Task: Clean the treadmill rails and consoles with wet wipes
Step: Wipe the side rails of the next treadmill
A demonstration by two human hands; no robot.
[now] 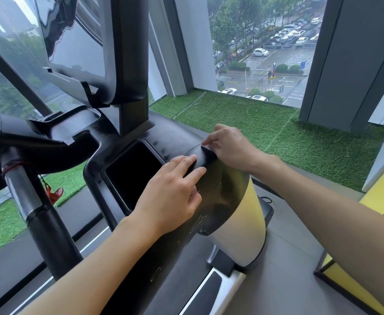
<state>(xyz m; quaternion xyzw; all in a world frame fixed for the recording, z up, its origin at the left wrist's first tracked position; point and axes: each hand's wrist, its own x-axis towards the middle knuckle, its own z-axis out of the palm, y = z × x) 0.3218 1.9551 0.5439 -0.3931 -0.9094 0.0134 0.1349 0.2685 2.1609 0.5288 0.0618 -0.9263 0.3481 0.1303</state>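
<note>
The black treadmill console (pixel 175 135) fills the middle of the view, with a dark square recess (pixel 134 173) in its top. My left hand (pixel 175 196) lies flat on the console's right rail cover (pixel 218 192), fingers straight and pressing down. Just beyond it, my right hand (pixel 229 148) pinches the corner of a thin dark flap (pixel 205 156) between thumb and fingertips, lifting it slightly off the surface. I cannot tell what the flap is. No wet wipe is visible.
The console screen (pixel 77 42) rises on a thick post at upper left. A black handlebar (pixel 38 201) with a red safety clip (pixel 54 194) runs down the left. Artificial grass (pixel 277 137) lines the window ledge; a yellow panel (pixel 379 194) stands at right.
</note>
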